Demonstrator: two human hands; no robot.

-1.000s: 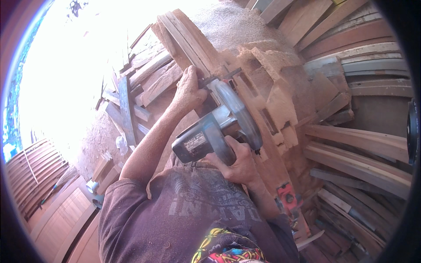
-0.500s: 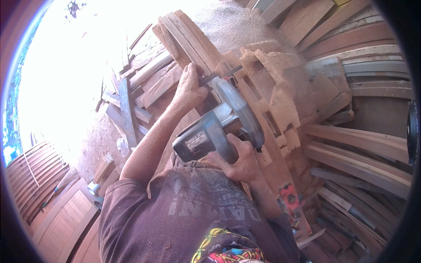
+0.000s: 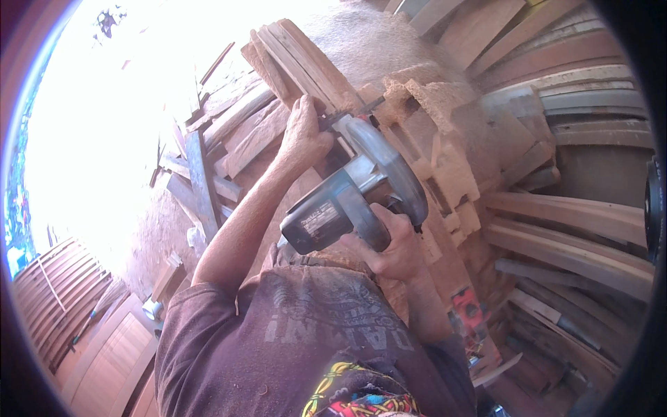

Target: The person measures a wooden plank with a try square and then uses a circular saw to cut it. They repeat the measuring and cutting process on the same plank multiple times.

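A dusty grey and black circular saw point(image 3: 326, 215) lies across the timber in front of me. My right hand point(image 3: 389, 243) is closed around its rear handle, below the curved blade guard point(image 3: 396, 167). My left hand point(image 3: 304, 139) is at the saw's front left, bent and closed beside the metal bar at its front edge; what its fingers press on is hidden. Beyond that hand, a bundle of narrow boards point(image 3: 306, 62) points away. The blade and the cut cannot be seen under the saw.
Sawdust-covered blocks with slots point(image 3: 445, 167) stand to the right of the saw. Loose offcuts point(image 3: 233, 132) are heaped at the left. Stacked planks point(image 3: 570, 222) fill the right side. A red and black tool point(image 3: 469, 309) lies near my right forearm. Panelled wood point(image 3: 104, 347) is at lower left.
The saw and my right hand have shifted slightly right and toward me in the picture. My left hand keeps nearly the same place at the saw's front.
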